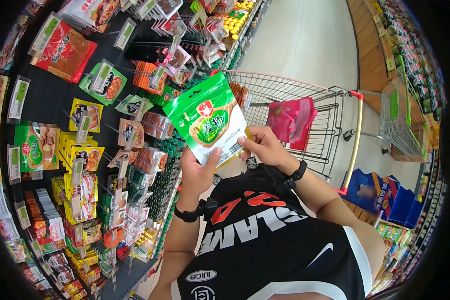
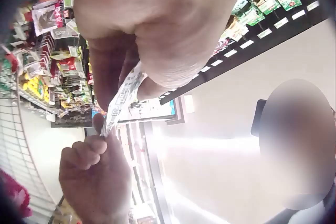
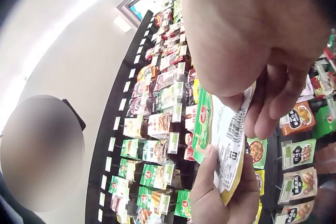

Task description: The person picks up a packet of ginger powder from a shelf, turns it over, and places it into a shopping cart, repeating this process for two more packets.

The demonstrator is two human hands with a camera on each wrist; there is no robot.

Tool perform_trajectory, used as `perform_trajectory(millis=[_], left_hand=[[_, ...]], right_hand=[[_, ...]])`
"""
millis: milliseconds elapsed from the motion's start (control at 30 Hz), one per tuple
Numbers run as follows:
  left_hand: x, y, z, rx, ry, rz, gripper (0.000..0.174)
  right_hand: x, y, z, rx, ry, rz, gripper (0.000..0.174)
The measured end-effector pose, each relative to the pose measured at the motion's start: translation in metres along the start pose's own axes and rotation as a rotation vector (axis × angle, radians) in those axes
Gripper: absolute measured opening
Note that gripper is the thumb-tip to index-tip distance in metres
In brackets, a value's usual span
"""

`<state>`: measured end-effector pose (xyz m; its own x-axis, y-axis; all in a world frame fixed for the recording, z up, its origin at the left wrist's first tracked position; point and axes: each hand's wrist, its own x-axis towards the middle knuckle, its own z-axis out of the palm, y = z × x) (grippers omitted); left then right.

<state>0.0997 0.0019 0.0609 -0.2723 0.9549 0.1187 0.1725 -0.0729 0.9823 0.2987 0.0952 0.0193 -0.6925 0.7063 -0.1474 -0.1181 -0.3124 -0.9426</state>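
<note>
1. The green and white packet is between both hands' fingers.
2. The left hand pinches its bottom part — thumb on the front.
3. The right hand pinches its lower corner, thumb by the stripy code.
4. Past the right fingers — a cart.

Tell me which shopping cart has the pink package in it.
The nearer, red-trimmed cart: the pink package lies inside it. The farther cart has green trim instead.

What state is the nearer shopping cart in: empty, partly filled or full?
Partly filled: the cart holds a pink package, with bare wire mesh showing around it in the head view.
</note>
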Motion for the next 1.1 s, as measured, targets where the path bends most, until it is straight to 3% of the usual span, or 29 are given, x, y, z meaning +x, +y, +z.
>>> perform_trajectory(millis=[233, 333, 467, 600, 733, 800, 933, 1000, 1033, 1100], left_hand=[[0.006, -0.004, 0.013, -0.105, 0.016, -0.099, 0.037], [0.012, -0.006, 0.014, -0.176, -0.077, -0.118, 0.043], [0.019, -0.011, 0.025, -0.265, -0.140, -0.216, 0.053], [0.024, -0.009, 0.033, -0.322, -0.149, -0.345, 0.055], [0.028, -0.011, 0.043, -0.337, -0.134, -0.296, 0.055], [0.028, -0.012, 0.042, -0.172, -0.122, -0.248, 0.055], [0.027, -0.019, 0.033, 0.221, -0.254, -0.239, 0.050], [0.025, -0.025, 0.024, 0.415, -0.398, -0.250, 0.051], [0.022, -0.031, 0.026, 0.335, -0.313, -0.204, 0.053], [0.017, -0.040, 0.032, 0.175, -0.142, -0.116, 0.056]], right_hand=[[-0.001, -0.004, -0.016, 0.065, -0.060, 0.006, 0.026], [-0.002, -0.002, -0.027, 0.187, -0.096, -0.069, 0.032], [0.004, -0.001, -0.038, 0.165, -0.023, 0.002, 0.042], [0.007, 0.004, -0.053, 0.147, -0.027, 0.056, 0.040], [0.005, 0.010, -0.056, 0.167, 0.018, 0.057, 0.039], [0.004, 0.008, -0.049, 0.228, 0.064, 0.064, 0.038], [0.009, 0.025, -0.061, -0.224, 0.097, -0.180, 0.034], [0.000, 0.012, -0.067, -0.224, 0.073, -0.092, 0.032], [-0.003, 0.004, -0.069, -0.222, 0.060, -0.049, 0.031], [0.000, 0.022, -0.089, -0.540, 0.022, -0.213, 0.023]])
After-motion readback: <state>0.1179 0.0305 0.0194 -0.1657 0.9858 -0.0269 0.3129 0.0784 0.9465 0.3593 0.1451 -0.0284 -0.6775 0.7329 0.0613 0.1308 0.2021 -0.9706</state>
